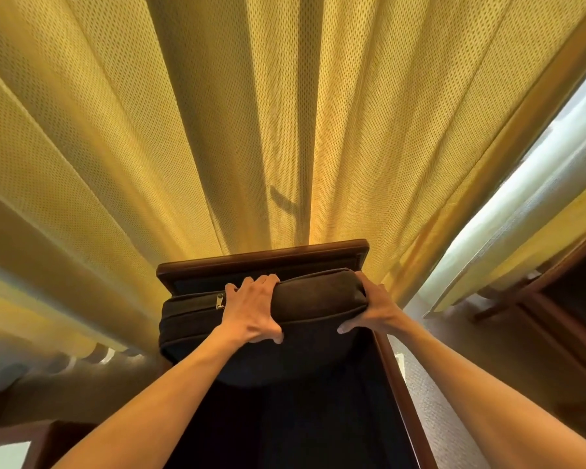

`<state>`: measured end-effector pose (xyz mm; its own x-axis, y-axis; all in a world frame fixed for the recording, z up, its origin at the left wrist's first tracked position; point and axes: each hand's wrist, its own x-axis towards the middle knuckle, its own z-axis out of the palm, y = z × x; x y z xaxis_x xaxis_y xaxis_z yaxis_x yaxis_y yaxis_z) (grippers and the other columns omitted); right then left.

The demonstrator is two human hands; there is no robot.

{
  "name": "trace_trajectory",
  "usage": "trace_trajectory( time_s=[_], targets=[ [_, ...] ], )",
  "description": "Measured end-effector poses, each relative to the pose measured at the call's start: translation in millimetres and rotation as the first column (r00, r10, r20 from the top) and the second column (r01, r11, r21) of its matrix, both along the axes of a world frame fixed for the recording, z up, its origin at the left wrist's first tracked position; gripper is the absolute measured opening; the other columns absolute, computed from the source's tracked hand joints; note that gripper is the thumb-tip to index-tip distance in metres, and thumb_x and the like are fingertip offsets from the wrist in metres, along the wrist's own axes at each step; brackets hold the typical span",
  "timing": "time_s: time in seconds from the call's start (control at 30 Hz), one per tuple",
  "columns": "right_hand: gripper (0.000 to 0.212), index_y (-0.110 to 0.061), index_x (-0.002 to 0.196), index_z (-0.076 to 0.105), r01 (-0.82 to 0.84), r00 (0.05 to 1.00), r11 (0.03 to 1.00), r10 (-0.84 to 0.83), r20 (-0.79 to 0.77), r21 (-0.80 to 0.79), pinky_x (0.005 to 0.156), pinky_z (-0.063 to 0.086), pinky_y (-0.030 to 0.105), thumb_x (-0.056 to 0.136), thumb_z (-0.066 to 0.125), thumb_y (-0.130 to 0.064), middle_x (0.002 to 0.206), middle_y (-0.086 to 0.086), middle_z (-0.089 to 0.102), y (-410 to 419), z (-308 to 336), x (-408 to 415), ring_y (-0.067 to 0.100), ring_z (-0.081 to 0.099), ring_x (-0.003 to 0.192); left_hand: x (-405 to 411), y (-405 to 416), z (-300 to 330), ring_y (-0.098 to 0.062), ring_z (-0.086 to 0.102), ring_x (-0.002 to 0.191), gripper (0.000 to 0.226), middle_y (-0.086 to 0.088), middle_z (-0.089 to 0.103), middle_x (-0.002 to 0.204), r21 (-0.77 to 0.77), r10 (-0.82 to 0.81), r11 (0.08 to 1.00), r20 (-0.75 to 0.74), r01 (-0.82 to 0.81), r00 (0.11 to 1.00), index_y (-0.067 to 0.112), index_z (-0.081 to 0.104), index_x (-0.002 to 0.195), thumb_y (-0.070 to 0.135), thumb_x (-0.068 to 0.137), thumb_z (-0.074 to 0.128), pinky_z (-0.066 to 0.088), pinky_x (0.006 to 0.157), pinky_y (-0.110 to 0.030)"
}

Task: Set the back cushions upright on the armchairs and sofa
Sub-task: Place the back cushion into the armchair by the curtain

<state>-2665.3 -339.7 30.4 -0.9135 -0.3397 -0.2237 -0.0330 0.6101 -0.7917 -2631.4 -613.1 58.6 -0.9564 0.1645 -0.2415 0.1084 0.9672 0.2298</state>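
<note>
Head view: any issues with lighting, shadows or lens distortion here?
Head view: strong wide-angle stretch, curtain folds fan outward; window at right blown out, backlighting the fabric; a shadow falls on the curtain above the chair back; dark cushion and seat lose detail; both hands are sharp.

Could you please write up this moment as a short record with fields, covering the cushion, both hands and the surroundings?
cushion: dark back cushion, top edge up, zip pull visible along the top
chair: wooden chair frame right behind the cushion
left hand: left hand, grip over the cushion's top edge near the zip
right hand: right hand, grip on the cushion's right corner
background: yellow curtain; window to the right
</note>
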Motion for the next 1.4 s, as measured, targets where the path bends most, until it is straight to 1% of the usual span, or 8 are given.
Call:
trace_trajectory(
  time_s=[0.1,0.27,0.4,0.57,0.7,1.0,1.13,1.4],
  targets=[
    [0.083,-0.030,0.109,0.053,-0.091,0.991,0.994,0.096,-0.089,0.055,0.080,0.051,0.028,0.039,0.097,-0.028,0.099,-0.009,0.067,-10,14,-6,0.007,0.063,0.094,16,-20,8,-0.019,0.051,0.109,0.100,0.007,0.056,0.122,0.089,0.037,0.995,-0.055,-0.032,0.998,0.027,0.041,0.132,0.058,0.045,0.080,0.038,0.096,-0.049],
    [0.088,-0.031,0.115,0.049,-0.292,0.945,0.954,0.299,-0.132,0.071,0.089,0.046,0.023,0.041,0.096,-0.037,0.107,-0.012,0.060,-57,50,-15,0.005,0.056,0.101,49,-64,14,-0.017,0.051,0.107,0.106,0.008,0.051,0.122,0.277,0.114,0.956,-0.045,-0.097,0.993,0.033,0.033,0.130,0.062,0.040,0.080,0.046,0.095,-0.051],
    [0.101,-0.037,0.128,0.042,-0.294,0.953,0.955,0.290,-0.094,-0.034,0.101,0.047,0.044,0.043,0.095,-0.043,0.123,-0.007,0.057,-98,23,1,0.013,0.053,0.116,55,-57,12,-0.018,0.050,0.114,0.113,0.006,0.047,0.130,0.356,0.105,0.933,-0.129,-0.053,0.986,0.037,0.025,0.139,0.070,0.045,0.077,0.045,0.097,-0.054],
    [0.129,-0.039,0.147,0.017,-0.286,0.956,0.957,0.288,0.052,-0.043,0.113,0.035,0.044,0.045,0.095,-0.050,0.144,-0.007,0.039,-97,-20,8,0.016,0.040,0.134,46,-65,15,-0.019,0.054,0.110,0.106,0.007,0.054,0.124,0.413,0.234,0.897,-0.132,-0.161,0.963,0.034,0.037,0.131,0.068,0.041,0.082,0.046,0.095,-0.056],
    [0.097,-0.032,0.129,0.037,-0.240,0.970,0.961,0.243,-0.005,0.140,0.105,0.034,0.055,0.050,0.086,-0.059,0.126,-0.010,0.049,-78,-58,33,0.018,0.048,0.120,66,-72,10,-0.015,0.056,0.107,0.102,0.010,0.056,0.120,0.468,0.244,0.871,-0.144,-0.151,0.959,0.036,0.042,0.128,0.065,0.040,0.085,0.049,0.093,-0.052],
    [0.074,-0.024,0.104,0.055,-0.090,0.943,0.967,0.160,-0.293,0.240,0.074,0.054,0.035,0.045,0.077,-0.064,0.088,-0.009,0.065,-104,-15,62,0.015,0.063,0.081,37,-123,63,-0.007,0.047,0.102,0.106,0.015,0.050,0.109,0.416,0.066,0.908,-0.016,-0.053,0.998,0.033,0.038,0.134,0.020,0.045,0.095,0.039,0.083,-0.015],
    [0.071,-0.022,0.104,0.051,-0.025,0.956,0.933,0.126,-0.263,0.359,0.082,0.051,0.039,0.049,0.072,-0.062,0.095,-0.007,0.062,-117,-33,87,0.019,0.062,0.088,30,-125,27,-0.018,0.054,0.109,0.105,0.005,0.054,0.117,0.359,-0.016,0.933,0.060,-0.006,0.998,0.033,0.036,0.131,0.025,0.039,0.086,0.048,0.094,-0.036],
    [0.116,-0.025,0.147,0.024,0.072,0.954,0.902,0.062,-0.294,0.425,0.097,0.042,0.046,0.052,0.070,-0.073,0.134,0.002,0.043,-70,-85,115,0.024,0.048,0.115,16,-121,0,-0.029,0.048,0.126,0.113,0.002,0.043,0.140,0.214,0.018,0.977,-0.040,-0.009,0.999,0.038,0.023,0.143,0.032,0.046,0.080,0.048,0.095,-0.058]
  ],
)
